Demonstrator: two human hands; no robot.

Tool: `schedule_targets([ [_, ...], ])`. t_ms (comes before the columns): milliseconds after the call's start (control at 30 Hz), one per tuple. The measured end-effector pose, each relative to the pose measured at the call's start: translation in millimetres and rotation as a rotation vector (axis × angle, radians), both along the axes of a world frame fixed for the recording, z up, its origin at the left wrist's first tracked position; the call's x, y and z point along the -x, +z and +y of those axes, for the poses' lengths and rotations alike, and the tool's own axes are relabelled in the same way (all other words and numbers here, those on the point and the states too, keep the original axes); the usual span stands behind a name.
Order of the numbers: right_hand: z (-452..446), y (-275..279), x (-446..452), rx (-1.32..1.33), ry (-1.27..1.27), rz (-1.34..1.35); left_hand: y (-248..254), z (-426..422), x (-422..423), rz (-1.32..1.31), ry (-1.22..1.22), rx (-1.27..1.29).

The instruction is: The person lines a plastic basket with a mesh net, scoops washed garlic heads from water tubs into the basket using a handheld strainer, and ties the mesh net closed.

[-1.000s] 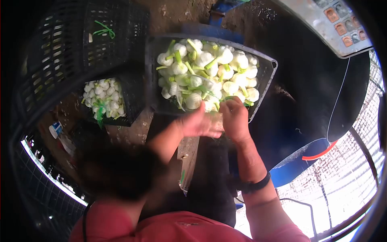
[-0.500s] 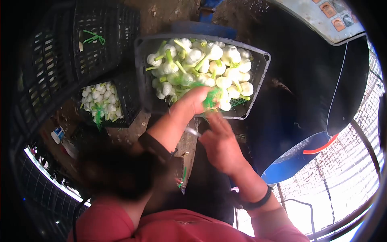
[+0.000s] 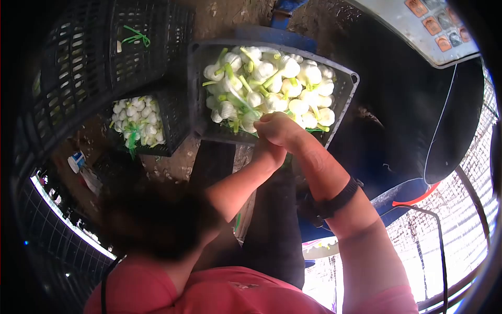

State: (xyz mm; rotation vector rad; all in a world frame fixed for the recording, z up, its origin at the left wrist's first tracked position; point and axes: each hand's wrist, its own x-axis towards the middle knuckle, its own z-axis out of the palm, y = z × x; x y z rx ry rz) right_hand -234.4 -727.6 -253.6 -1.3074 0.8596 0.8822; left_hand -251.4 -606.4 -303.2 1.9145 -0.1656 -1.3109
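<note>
Garlic bulbs (image 3: pixel 293 88) with short green stems fill a grey plastic crate (image 3: pixel 342 107) in front of me. My right hand (image 3: pixel 280 128) is a closed fist at the crate's near edge, crossed over my left hand (image 3: pixel 270 154). What it grips is hidden, though a thin, pale, blurred strip (image 3: pixel 243 102) extends above it over the bulbs. My left hand is closed just below, against the right. Its fingers are mostly covered. A little green mesh net (image 3: pixel 316 129) shows along the crate's near side, while the part at my hands is largely out of sight.
Black perforated crates (image 3: pixel 151 57) stand at the left, one with a green tie on it. A netted bundle of garlic (image 3: pixel 137 121) sits in a lower crate. At right are a large dark container (image 3: pixel 402 120), a blue bucket with a red rim (image 3: pixel 418 196), and a printed panel (image 3: pixel 434 31).
My right hand has moved up and left from below the crate, over my left hand. My left hand has drawn down toward me, and the green mesh it held is now mostly hidden.
</note>
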Motion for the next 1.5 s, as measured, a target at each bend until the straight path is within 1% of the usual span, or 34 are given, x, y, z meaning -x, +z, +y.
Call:
schedule_targets([
  [33,2,0,-4,-0.002,0.005,0.001,1,5,0,0.042,0.046,-0.007],
  [67,5,0,-9,0.086,0.185,-0.074,3,9,0,0.084,0.093,-0.014],
  [100,6,0,-13,0.176,0.363,-0.153,25,5,-9,-0.051,-0.237,-0.118],
  [133,6,4,-13,0.176,0.367,-0.16,38,5,-14,-0.188,-0.567,-0.224],
  [167,9,12,-9,0.196,0.352,-0.124,39,9,-11,-0.192,-0.562,-0.229],
  [200,11,19,-6,0.215,0.334,-0.084,45,8,-9,-0.124,-0.441,-0.159],
  [300,12,31,-1,0.315,0.325,0.023,66,6,-13,0.064,-0.345,-0.123],
  [367,-3,29,0,0.372,0.339,0.07,105,-3,-20,-0.169,-0.553,-0.004],
  [400,-14,22,3,0.344,0.261,0.038,95,5,-17,-0.01,-0.327,0.204],
  [433,-19,20,6,0.315,0.181,0.007,101,14,-27,0.343,-0.065,0.251],
  [467,-17,24,10,0.267,-0.025,-0.002,89,29,-50,0.739,0.192,0.3],
  [500,-16,30,13,0.268,-0.032,-0.004,70,39,-71,1.126,0.456,0.34],
  [533,-15,37,16,0.296,-0.136,-0.082,55,44,-78,1.125,0.45,0.338],
  [567,-12,42,20,0.321,-0.236,-0.158,41,49,-83,1.154,0.239,0.148],
  [600,-6,34,31,0.392,-0.198,-0.293,30,49,-86,1.17,0.027,-0.041],
  [633,-3,38,32,0.393,-0.199,-0.287,30,37,-87,1.175,0.025,-0.043],
  [700,2,49,32,0.397,-0.243,-0.223,30,3,-83,1.62,0.363,0.216],
  [733,11,44,39,0.509,-0.227,-0.342,27,-14,-83,1.624,0.361,0.216],
  [767,16,41,41,0.509,-0.225,-0.337,23,-31,-84,1.552,0.367,0.215],
  [833,25,38,41,0.728,0.003,-0.442,22,-38,-83,1.486,0.378,0.211],
  [867,27,38,39,0.692,0.098,-0.347,24,-37,-85,1.438,0.336,0.214],
  [900,29,37,39,0.69,0.097,-0.344,24,-37,-85,1.39,0.291,0.216],
  [933,31,36,39,0.698,0.129,-0.33,22,-43,-81,1.274,0.321,0.071],
  [967,34,35,39,0.704,0.162,-0.315,19,-48,-81,1.278,0.318,0.064],
  [1033,29,43,38,0.643,0.125,-0.268,13,-58,-86,1.254,0.355,-0.259],
  [1100,25,56,45,0.634,-0.105,-0.43,-4,-57,-85,1.164,0.307,-0.276],
  [1167,33,63,59,0.59,-0.158,-0.428,-27,-45,-79,1.34,0.431,-0.091],
  [1200,37,64,68,0.533,-0.334,-0.387,-1,-58,-81,1.246,0.48,-0.242],
  [1300,32,77,95,0.386,-0.89,-0.183,-1,-52,-80,1.186,0.413,-0.232],
  [1333,24,87,98,0.424,-1.079,-0.275,-2,-52,-82,1.171,0.356,-0.268],
  [1367,18,92,102,0.564,-1.147,-0.3,-2,-52,-83,1.171,0.359,-0.271],
  [1433,0,102,114,0.589,-1.097,-0.216,7,-60,-87,0.889,0.133,-0.443],
  [1467,-3,97,111,0.519,-1.044,-0.122,-6,-51,-91,1.079,0.041,-0.325],
  [1500,-7,88,105,0.45,-0.989,-0.031,-2,-52,-92,1.08,0.039,-0.324],
])
